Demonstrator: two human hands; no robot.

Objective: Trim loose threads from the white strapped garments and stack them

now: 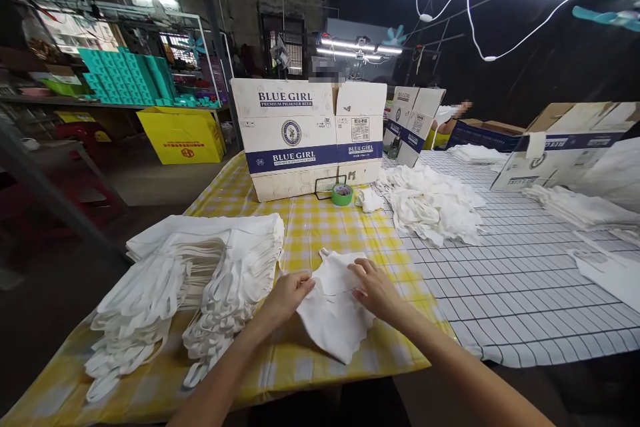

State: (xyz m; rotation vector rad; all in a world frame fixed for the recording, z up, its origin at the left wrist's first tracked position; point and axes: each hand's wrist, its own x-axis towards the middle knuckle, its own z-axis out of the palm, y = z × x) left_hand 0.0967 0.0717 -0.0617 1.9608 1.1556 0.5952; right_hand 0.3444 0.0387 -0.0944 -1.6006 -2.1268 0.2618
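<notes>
A small white cloth garment (335,310) lies on the yellow checked tablecloth right in front of me, its kind not clear. My left hand (290,295) is closed in a pinch on its upper left edge, thumb against fingers. Over its upper right side, my right hand (374,288) has bent fingers gripping the fabric. To the left of my left hand rises a thick stack of white strapped garments (205,260), with strap loops hanging toward the front edge.
A Blue Girl beer carton (300,133) stands at the back, with a green tape roll (342,195) before it. On the right, a loose heap of white garments (435,203) covers part of the black-lined white cloth (500,280). A yellow box (180,137) sits beyond the table.
</notes>
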